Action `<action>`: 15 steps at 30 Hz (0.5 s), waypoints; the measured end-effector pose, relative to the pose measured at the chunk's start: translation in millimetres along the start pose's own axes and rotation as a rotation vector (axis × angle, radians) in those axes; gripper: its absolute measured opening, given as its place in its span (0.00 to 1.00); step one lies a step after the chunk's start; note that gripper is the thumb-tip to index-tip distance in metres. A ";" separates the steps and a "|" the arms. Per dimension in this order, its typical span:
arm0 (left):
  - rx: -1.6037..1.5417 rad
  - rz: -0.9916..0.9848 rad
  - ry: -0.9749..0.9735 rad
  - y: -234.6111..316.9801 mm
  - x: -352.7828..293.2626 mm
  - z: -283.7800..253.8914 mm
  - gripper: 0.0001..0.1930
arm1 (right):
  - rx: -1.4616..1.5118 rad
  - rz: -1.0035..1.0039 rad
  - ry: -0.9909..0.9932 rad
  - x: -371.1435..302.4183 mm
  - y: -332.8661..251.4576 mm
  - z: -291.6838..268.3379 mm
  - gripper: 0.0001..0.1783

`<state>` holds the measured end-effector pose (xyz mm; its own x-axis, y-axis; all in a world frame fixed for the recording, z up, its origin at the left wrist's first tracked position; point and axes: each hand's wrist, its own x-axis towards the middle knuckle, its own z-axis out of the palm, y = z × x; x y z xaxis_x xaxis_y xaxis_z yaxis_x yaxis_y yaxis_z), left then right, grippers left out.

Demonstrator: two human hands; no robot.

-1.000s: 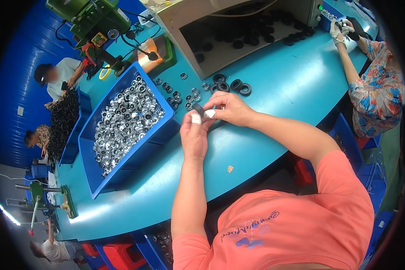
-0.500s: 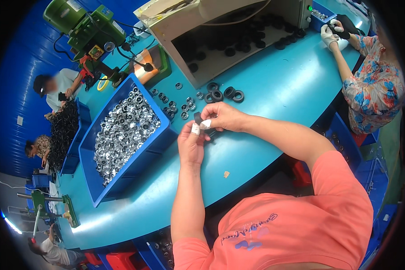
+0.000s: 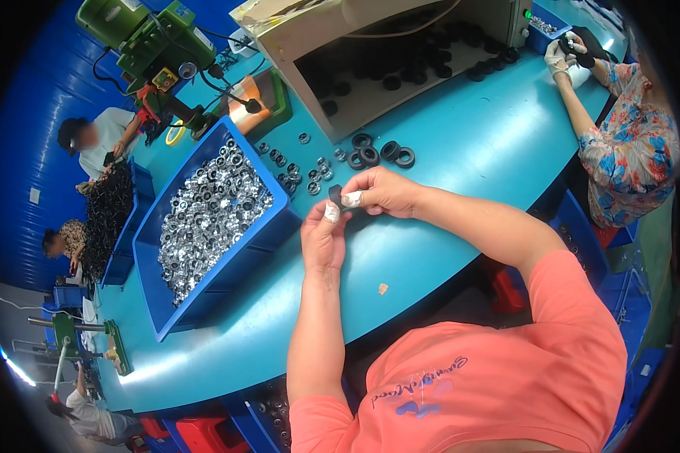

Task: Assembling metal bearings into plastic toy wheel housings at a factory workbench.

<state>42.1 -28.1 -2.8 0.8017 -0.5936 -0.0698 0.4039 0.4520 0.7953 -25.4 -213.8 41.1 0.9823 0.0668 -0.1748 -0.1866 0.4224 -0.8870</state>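
Over the table, my left hand (image 3: 324, 235) and my right hand (image 3: 386, 193) meet, both thumbs wrapped in white tape. Pinched between them is a black rubber ring (image 3: 335, 194); whether a metal piece sits inside it cannot be seen. Just beyond my right hand lie several loose black rubber rings (image 3: 369, 156). Several small silver metal hubs (image 3: 313, 187) are scattered past my left hand. To the left, a tilted blue bin (image 3: 285, 202) is heaped with more shiny hubs (image 3: 211, 219).
A pale metal box with an open front (image 3: 321, 113) stands at the back, black rings inside. Behind the bin is a green drill press (image 3: 162, 53). A co-worker in a floral shirt (image 3: 629, 143) works at the right, others at the left. A small tan scrap (image 3: 383, 288) lies nearby.
The black ring is turned a little and shows more clearly between my fingers. My hands stay together in nearly the same place; the whole view has shifted slightly.
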 end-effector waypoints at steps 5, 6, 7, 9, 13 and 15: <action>-0.004 -0.012 -0.003 -0.7 0.6 -4.9 0.10 | -0.041 0.000 -0.019 6.7 4.1 -6.1 0.08; -0.008 -0.007 -0.001 -0.9 1.1 -5.5 0.10 | -0.015 -0.039 0.026 7.7 5.4 -7.2 0.10; -0.022 0.005 0.005 -1.3 1.8 -6.1 0.10 | 0.012 -0.077 0.070 9.5 8.0 -9.1 0.12; -0.032 0.007 0.007 -1.4 0.9 -4.7 0.10 | 0.146 -0.091 0.101 11.9 4.3 -13.1 0.18; -0.068 0.001 0.010 0.9 -0.3 1.9 0.09 | 0.526 -0.136 -0.091 9.6 -6.2 -24.7 0.22; -0.083 -0.004 0.030 3.7 -0.4 4.6 0.10 | 0.401 -0.163 -0.026 9.0 -7.5 -23.5 0.23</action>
<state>41.3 -29.2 3.0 0.8122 -0.5760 -0.0918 0.4415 0.5042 0.7422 -15.5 -237.6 36.1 0.9995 -0.0088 -0.0309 -0.0140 0.7467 -0.6650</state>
